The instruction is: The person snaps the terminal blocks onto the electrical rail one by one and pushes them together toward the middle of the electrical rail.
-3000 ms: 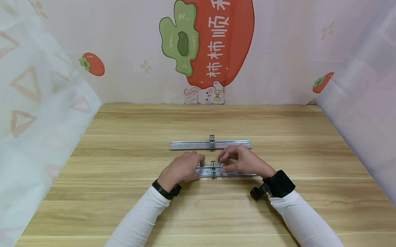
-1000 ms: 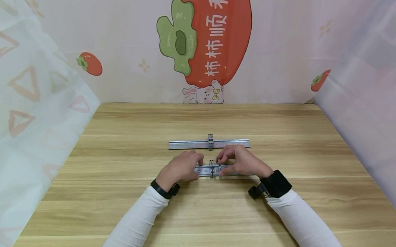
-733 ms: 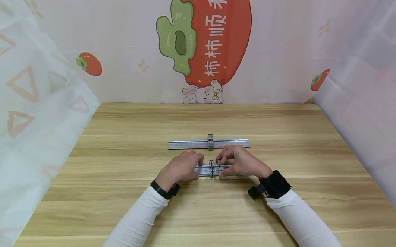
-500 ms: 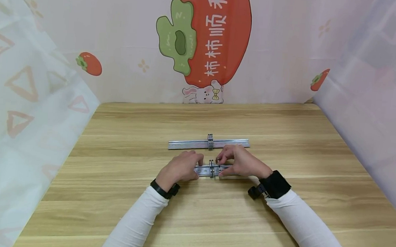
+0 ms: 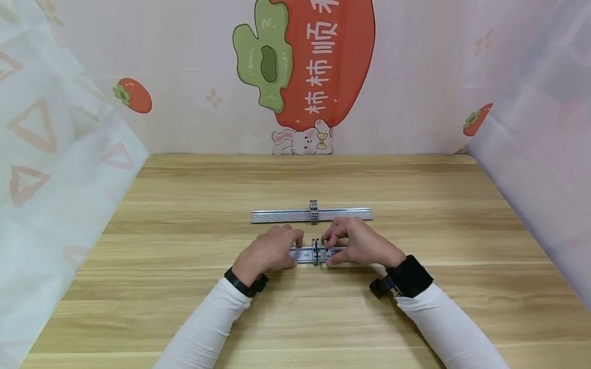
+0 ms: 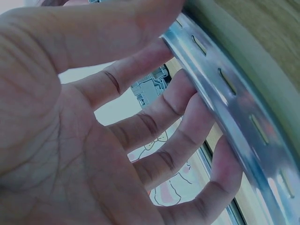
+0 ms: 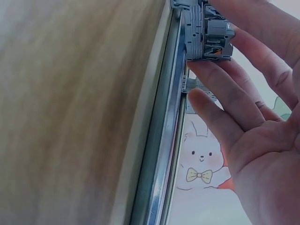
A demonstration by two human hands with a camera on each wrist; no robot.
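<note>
A slotted metal DIN rail lies nearest the person, running left to right. My left hand grips its left part, thumb along the front edge and fingers against the back edge of the rail. Slim grey terminal blocks stand upright across this rail between the two hands. Just right of them, my right hand pinches a grey terminal block between thumb and fingers, at the rail. Whether that block is seated on the rail I cannot tell. The hand covers part of the rail's right side.
Behind the hands lies a second DIN rail, roughly parallel, with a small group of grey terminal blocks near its middle. Both rails rest on a wood-grain table. Printed cloth hangs behind the table and at both sides.
Over three seconds the right hand and its terminal block shift slightly left, narrowing the gap to the blocks on the near rail. The left hand keeps its grip.
</note>
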